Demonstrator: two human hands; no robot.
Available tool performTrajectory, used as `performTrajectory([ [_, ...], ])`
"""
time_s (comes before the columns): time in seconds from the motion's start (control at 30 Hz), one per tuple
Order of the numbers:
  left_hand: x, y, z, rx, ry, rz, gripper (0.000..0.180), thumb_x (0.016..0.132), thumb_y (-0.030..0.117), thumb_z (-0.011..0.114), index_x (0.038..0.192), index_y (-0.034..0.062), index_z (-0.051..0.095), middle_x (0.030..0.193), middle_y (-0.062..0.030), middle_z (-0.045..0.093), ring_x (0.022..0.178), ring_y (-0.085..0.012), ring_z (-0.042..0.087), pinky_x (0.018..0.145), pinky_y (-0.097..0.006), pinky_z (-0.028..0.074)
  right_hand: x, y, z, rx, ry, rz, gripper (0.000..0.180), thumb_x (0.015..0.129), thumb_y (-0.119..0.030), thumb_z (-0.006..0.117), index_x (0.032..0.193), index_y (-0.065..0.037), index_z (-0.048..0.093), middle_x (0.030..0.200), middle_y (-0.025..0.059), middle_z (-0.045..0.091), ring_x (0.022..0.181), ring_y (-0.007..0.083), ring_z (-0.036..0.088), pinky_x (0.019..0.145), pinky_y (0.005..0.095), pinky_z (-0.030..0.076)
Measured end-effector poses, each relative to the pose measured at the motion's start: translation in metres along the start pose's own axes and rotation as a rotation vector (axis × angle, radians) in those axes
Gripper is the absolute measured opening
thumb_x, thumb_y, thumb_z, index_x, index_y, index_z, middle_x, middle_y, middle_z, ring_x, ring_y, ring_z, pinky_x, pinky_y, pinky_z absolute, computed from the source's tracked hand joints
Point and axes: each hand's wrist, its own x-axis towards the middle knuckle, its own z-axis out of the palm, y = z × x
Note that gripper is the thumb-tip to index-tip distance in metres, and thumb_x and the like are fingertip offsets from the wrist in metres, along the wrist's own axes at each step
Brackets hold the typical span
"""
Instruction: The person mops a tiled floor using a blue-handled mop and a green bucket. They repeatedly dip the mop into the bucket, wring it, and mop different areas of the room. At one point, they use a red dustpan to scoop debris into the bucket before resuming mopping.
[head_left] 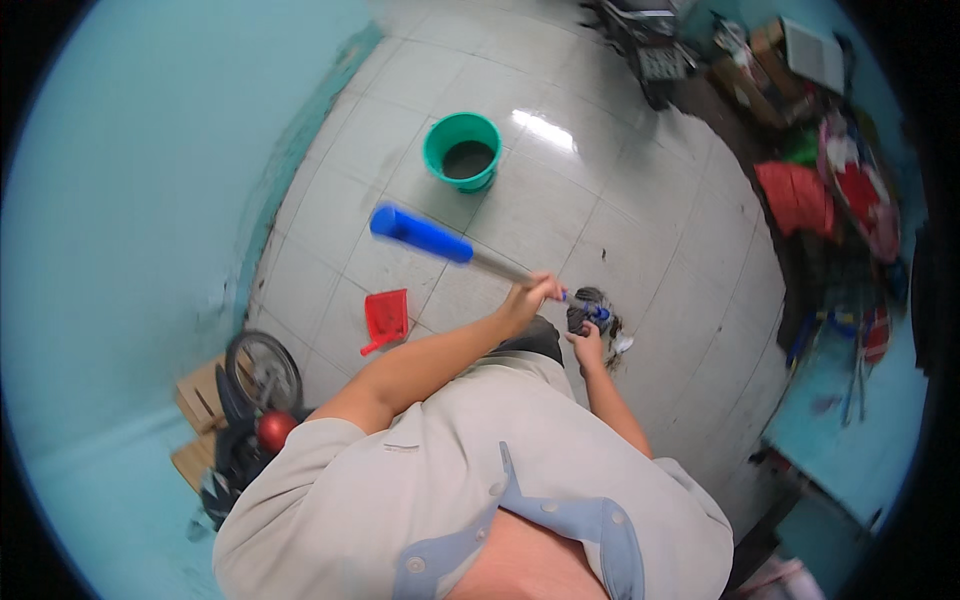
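A mop slants across the middle, its metal pole ending in a thick blue grip at the upper left. My left hand is wrapped round the pole's lower part. At the low end is a grey string mop head with a blue fitting. My right hand pinches the mop head close to that fitting; its fingertips are partly hidden. Dark debris and a crumpled white scrap lie on the tiles just beside the mop head.
A green bucket with dark water stands ahead. A red dustpan lies to the left. Near the left wall is a bicycle-like wheel. A motorbike, boxes and bags line the far right. A blue-green table stands at right.
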Motion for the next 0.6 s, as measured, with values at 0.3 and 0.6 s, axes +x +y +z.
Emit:
performTrajectory([
  [0.3,0.135,0.124,0.089,-0.198,-0.119,0.051,0.024,0.080,0.009,0.055,0.059,0.0055,0.043,0.059,-0.0018,0.042,0.060,-0.0129,0.042,0.062,-0.028,0.039,0.001,0.046,0.005,0.891,0.015,0.513,0.081,0.098,-0.055,0.069,0.150,0.002,0.046,0.148,0.0232,0.054,0.127,0.0381,0.062,0.100,0.0506,0.053],
  [0.6,0.091,0.361,0.052,-0.110,-0.526,0.318,0.021,0.078,0.027,0.055,0.068,0.0139,0.042,0.063,-0.0005,0.038,0.058,-0.0156,0.035,0.066,-0.036,0.037,0.027,-0.027,0.061,1.536,0.041,0.538,0.117,0.087,-0.077,0.067,0.152,0.014,0.033,0.150,0.0299,0.048,0.134,0.0413,0.057,0.112,0.0537,0.049],
])
